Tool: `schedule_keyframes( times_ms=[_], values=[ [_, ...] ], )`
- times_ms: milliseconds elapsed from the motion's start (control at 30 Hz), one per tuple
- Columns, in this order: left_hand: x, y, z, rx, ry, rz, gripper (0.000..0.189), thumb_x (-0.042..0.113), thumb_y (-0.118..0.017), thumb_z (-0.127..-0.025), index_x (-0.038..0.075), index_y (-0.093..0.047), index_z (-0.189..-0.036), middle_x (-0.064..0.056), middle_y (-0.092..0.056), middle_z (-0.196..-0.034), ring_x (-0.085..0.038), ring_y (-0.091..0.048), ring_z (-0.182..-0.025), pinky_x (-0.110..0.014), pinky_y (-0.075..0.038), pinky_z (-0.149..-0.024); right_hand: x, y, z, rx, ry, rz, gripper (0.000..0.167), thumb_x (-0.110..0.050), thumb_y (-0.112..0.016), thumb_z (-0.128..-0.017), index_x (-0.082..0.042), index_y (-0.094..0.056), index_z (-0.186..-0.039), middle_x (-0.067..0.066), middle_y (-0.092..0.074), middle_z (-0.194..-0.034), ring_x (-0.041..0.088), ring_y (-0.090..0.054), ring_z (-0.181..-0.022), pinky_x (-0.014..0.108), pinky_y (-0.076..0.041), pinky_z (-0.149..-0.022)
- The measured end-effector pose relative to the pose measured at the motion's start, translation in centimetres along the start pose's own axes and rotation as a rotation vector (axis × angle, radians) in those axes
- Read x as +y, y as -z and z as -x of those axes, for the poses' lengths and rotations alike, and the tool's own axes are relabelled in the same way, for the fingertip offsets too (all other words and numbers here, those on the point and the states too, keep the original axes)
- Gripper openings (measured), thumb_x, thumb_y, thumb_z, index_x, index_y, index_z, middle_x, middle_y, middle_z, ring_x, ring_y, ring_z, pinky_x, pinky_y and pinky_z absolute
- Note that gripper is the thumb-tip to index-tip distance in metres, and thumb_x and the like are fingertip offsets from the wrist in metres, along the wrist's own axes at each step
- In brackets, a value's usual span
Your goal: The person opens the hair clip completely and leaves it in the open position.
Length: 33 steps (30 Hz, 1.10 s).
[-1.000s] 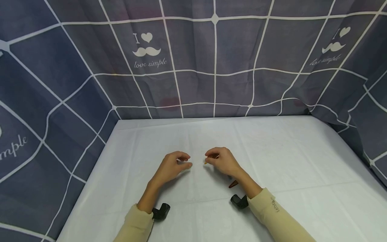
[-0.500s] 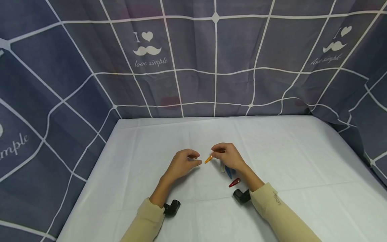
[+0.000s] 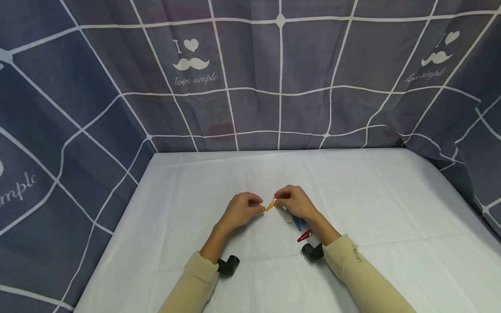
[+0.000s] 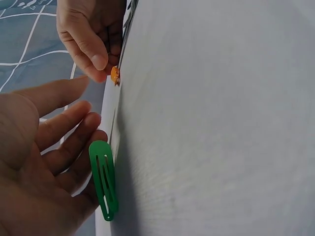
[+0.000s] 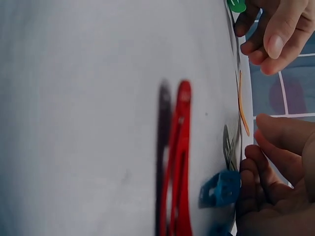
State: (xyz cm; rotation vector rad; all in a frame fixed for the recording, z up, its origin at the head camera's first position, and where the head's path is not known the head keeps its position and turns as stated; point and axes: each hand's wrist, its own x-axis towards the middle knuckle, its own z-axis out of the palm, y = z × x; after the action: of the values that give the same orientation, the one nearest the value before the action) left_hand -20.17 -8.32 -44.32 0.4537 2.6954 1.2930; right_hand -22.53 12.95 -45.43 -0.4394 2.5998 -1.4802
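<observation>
cloth (image 3: 372, 195) spreads white beneath our work. we see an orange clip (image 3: 270, 205) between our two hands, one end just beside our left hand (image 3: 242, 211), whose fingers are relaxed and hold nothing. the other end is at the fingertips of our right hand (image 3: 296, 204); we cannot tell whether they pinch it. a green clip (image 4: 102, 179) shows by our left fingers; a pale clip (image 3: 288, 217), blue clip (image 3: 297, 223) and red clip (image 3: 305, 235) lie near our right.

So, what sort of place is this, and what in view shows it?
Probably a makeshift recording booth, though the room beyond is hidden: a table covered in white cloth, patterned curtains around its back and sides, and black devices, seemingly cameras, at both wrists.
</observation>
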Motion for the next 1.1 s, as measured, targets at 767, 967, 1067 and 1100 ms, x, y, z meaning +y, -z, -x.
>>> schedule_keyframes(
  times_ms=[767,967,1067,1100],
  values=[
    [0.13,-0.39,-0.47,-0.038,0.037,-0.062,0.021,0.015,-0.076,-0.087,0.004,-0.074,-0.105,-0.002,-0.07,-0.097,-0.018,-0.064,-0.092,-0.036,-0.051,-0.081,0.11,-0.57,0.14,0.016,0.002,0.123,0.004,-0.003,-0.072,-0.087,0.001,-0.07,-0.089,0.005,-0.059,-0.092,0.018,-0.056,-0.081,0.035,-0.047,-0.076],
    [0.31,-0.5,-0.43,-0.033,0.02,-0.109,0.018,0.015,-0.076,-0.087,0.005,-0.074,-0.102,-0.002,-0.07,-0.095,-0.018,-0.064,-0.091,-0.037,-0.05,-0.08,0.08,-0.51,0.19,0.003,0.008,0.112,0.008,-0.006,-0.074,-0.087,0.0,-0.07,-0.085,0.005,-0.058,-0.091,0.019,-0.055,-0.081,0.036,-0.045,-0.077],
    [0.41,-0.56,-0.38,-0.023,0.024,-0.145,0.014,0.015,-0.075,-0.088,0.006,-0.075,-0.099,-0.001,-0.07,-0.094,-0.019,-0.064,-0.091,-0.037,-0.05,-0.08,0.01,-0.54,0.21,-0.009,0.002,0.092,0.007,-0.006,-0.075,-0.086,0.0,-0.071,-0.084,0.006,-0.059,-0.092,0.02,-0.054,-0.082,0.036,-0.044,-0.077],
    [0.44,-0.56,-0.36,-0.02,0.027,-0.156,0.013,0.015,-0.075,-0.088,0.007,-0.075,-0.098,-0.001,-0.07,-0.094,-0.019,-0.064,-0.091,-0.037,-0.05,-0.08,0.0,-0.56,0.21,-0.013,0.001,0.089,0.006,-0.005,-0.075,-0.086,-0.001,-0.071,-0.084,0.006,-0.059,-0.093,0.02,-0.054,-0.083,0.036,-0.043,-0.077]
  ],
)
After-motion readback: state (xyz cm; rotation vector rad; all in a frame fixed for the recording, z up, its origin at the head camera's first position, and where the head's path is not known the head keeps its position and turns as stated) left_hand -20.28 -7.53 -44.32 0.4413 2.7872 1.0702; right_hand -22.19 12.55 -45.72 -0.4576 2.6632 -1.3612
